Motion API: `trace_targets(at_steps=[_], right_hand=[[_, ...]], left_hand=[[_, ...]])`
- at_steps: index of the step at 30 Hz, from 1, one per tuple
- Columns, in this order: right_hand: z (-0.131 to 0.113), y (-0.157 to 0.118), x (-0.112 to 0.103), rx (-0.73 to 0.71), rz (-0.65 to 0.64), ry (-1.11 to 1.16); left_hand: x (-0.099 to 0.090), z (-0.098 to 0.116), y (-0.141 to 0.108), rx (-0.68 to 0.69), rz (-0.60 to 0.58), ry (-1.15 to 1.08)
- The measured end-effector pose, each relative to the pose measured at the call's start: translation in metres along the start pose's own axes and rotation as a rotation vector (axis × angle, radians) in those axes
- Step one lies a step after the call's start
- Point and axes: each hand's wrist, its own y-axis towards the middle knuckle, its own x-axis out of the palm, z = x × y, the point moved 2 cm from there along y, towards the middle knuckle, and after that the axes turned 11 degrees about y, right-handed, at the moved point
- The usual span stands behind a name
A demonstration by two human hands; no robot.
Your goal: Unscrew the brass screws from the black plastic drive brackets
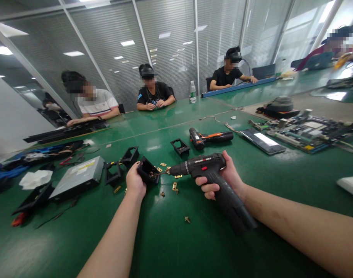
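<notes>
My left hand (135,182) is closed around a black plastic frame (147,168), tilted with its opening toward the right. In my right hand (219,181) is a black cordless drill (206,166), held by its grip and pointing left. The drill's bit reaches into the frame's opening; whether it touches a screw inside cannot be made out. Small brass plates (174,186) lie around the bit, along with loose screws (187,219) on the green table (170,247). Two more black frames (112,173) stand left of my left hand, and another frame (180,147) lies beyond the drill.
A second drill (211,138) with orange trim lies farther back. To the left are a metal disc drive (79,177), white tissue (36,178) and cables. At right lie a dark flat panel (262,141) and a circuit board (312,129). Several people sit across the table.
</notes>
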Motion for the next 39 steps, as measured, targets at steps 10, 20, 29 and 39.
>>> trace_targets(at_steps=[10, 20, 29, 39], right_hand=[[-0.0014, -0.0004, -0.0007, -0.005, 0.030, -0.016], [-0.0008, -0.0015, 0.0008, 0.002, 0.021, 0.010], [-0.0020, -0.0014, 0.0001, 0.010, 0.013, 0.024], [-0.0018, -0.0006, 0.0009, 0.012, 0.041, 0.039]], left_hand=[[0.0018, 0.0025, 0.0003, -0.033, 0.040, -0.019], [0.0007, 0.0004, 0.0023, -0.011, 0.018, -0.008], [0.0035, 0.0038, -0.0022, -0.012, 0.013, -0.021], [0.0053, 0.0044, -0.0028, -0.040, 0.021, -0.056]])
